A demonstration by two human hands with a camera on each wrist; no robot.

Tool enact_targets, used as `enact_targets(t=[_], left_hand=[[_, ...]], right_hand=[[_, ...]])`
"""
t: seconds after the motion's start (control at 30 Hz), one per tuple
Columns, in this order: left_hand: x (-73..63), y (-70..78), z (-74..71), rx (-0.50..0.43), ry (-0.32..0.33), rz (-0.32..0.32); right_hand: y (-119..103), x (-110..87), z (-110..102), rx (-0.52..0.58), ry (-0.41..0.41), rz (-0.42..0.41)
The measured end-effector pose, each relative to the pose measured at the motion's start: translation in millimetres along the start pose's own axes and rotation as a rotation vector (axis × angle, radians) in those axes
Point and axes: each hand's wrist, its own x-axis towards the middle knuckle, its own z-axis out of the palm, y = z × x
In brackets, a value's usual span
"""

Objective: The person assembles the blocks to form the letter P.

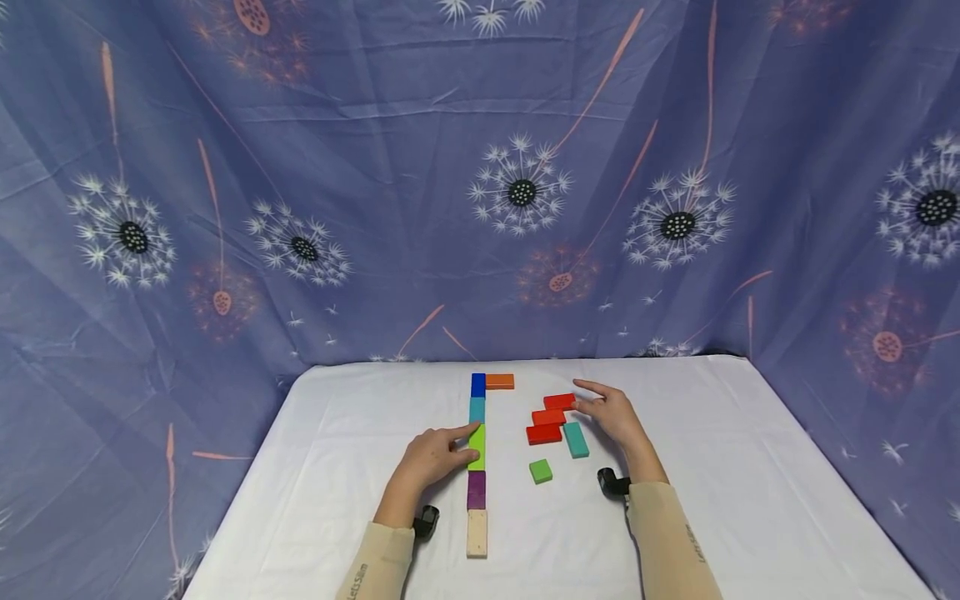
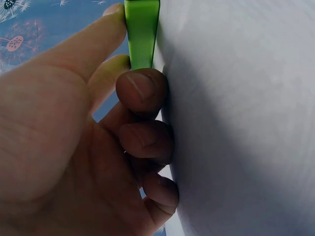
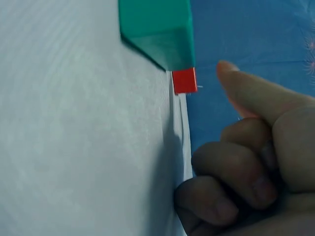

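Note:
A row of blocks runs away from me: plain wooden [image 1: 477, 535], purple [image 1: 477, 490], lime green [image 1: 480, 446], light blue [image 1: 477, 409] and dark blue [image 1: 478, 385]. My left hand [image 1: 433, 457] holds the lime green block with thumb and index finger, set apart along its left side. In the left wrist view its other fingers [image 2: 142, 93] curl close to the table. My right hand [image 1: 615, 417] hovers beside the farthest red block [image 1: 559, 402], index finger and thumb spread. In the right wrist view nothing is between them, and the other fingers [image 3: 231, 162] are bent.
An orange block [image 1: 500, 382] lies crosswise against the dark blue one. Two more red blocks [image 1: 544, 434], a teal block [image 1: 576, 440] and a small green block [image 1: 541, 472] lie right of the row. The white-covered table [image 1: 337, 433] ends at a patterned blue curtain [image 1: 405, 217].

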Motion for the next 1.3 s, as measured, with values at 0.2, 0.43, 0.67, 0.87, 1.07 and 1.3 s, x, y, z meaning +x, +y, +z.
enact_targets(t=[0.2,0.43,0.67,0.87,1.07,1.3], left_hand=[[0.3,-1.5,-0.6,-0.007,-0.002,0.003],[2.6,-0.1,-1.0,0.002,-0.004,0.010],[1.6,0.4,-0.9,-0.004,0.000,0.007],[-0.1,-1.1,0.6,-0.004,0.003,0.005],[-2.8,-2.0,3.0,-0.014,0.001,-0.005],[-0.4,-0.9,2.9,0.000,0.022,-0.005]], right_hand=[[4,2.7,5,-0.081,0.013,-0.021],[3,4.5,7,-0.250,0.006,-0.017],[2,4.4,9,-0.310,0.040,-0.014],[2,2.5,12,-0.341,0.058,-0.001],[6,-0.7,14,-0.326,0.065,-0.004],[8,2.2,11,-0.252,0.094,-0.032]])
